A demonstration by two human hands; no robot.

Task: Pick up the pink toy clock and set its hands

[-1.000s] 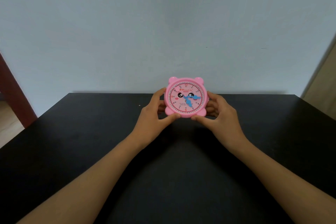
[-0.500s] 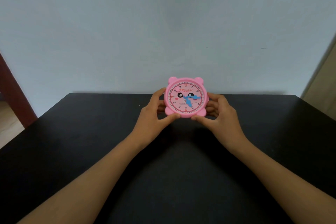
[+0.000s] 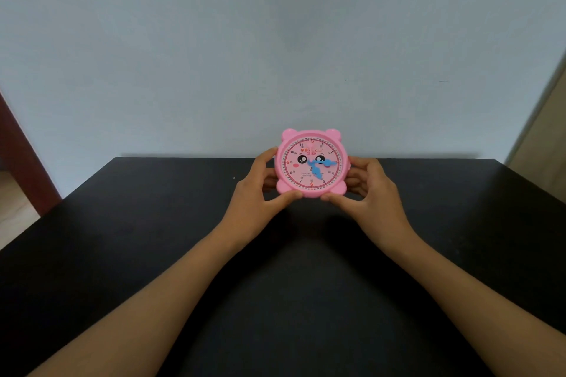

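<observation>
The pink toy clock (image 3: 311, 163) stands upright with its face toward me, above the far half of the black table (image 3: 122, 254). It has two round ears, a cartoon face and two blue hands, one pointing near 3, the other near 5. My left hand (image 3: 255, 196) grips its left side, thumb under the lower edge and fingers behind. My right hand (image 3: 372, 193) grips the right side the same way, fingers hidden behind the clock.
A pale blue wall (image 3: 275, 55) rises right behind the table's far edge. A dark red door frame (image 3: 21, 156) stands at the left, a beige surface (image 3: 542, 144) at the right.
</observation>
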